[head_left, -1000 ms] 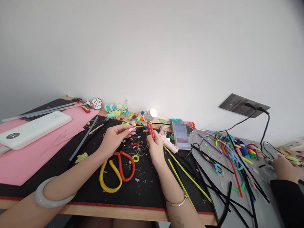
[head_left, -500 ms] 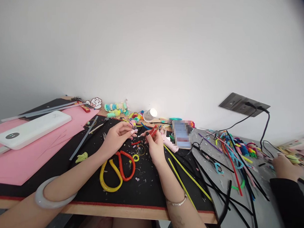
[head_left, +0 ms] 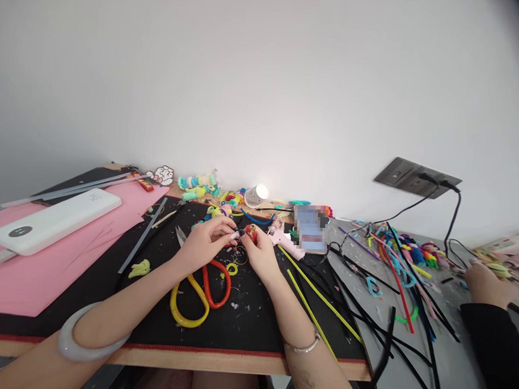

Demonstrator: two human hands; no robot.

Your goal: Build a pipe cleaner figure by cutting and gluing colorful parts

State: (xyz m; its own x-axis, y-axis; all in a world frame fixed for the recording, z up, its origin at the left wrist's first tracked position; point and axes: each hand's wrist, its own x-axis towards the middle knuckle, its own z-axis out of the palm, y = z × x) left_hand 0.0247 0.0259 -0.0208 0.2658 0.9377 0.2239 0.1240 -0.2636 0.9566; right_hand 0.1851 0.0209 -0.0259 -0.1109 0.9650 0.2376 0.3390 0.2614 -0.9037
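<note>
My left hand (head_left: 213, 241) is above the black mat with thumb and fingers pinched together; the tiny thing between the tips is too small to make out. Close against it, my right hand (head_left: 260, 251) is wrapped round a red lighter (head_left: 251, 233) whose metal end points up. The fingertips of both hands nearly meet. Under my left wrist lie scissors (head_left: 189, 317) with one yellow and one red handle, blades partly covered by the hand. Just behind the fingers rests a small pink and purple fuzzy piece (head_left: 226, 211). A yellow ring (head_left: 232, 269) lies below the hands.
A pink glue gun (head_left: 285, 241) and a phone (head_left: 310, 230) lie right of my hands. Behind stands a paper cup (head_left: 256, 196). Pipe cleaners (head_left: 404, 273) spread across the grey table, near another person's hand (head_left: 490, 285). At left, a white power bank (head_left: 56, 221) sits on pink sheets (head_left: 22, 288).
My hands have come closer together, the left moving slightly right and down. In my right hand the red lighter has turned from slanted to more upright.
</note>
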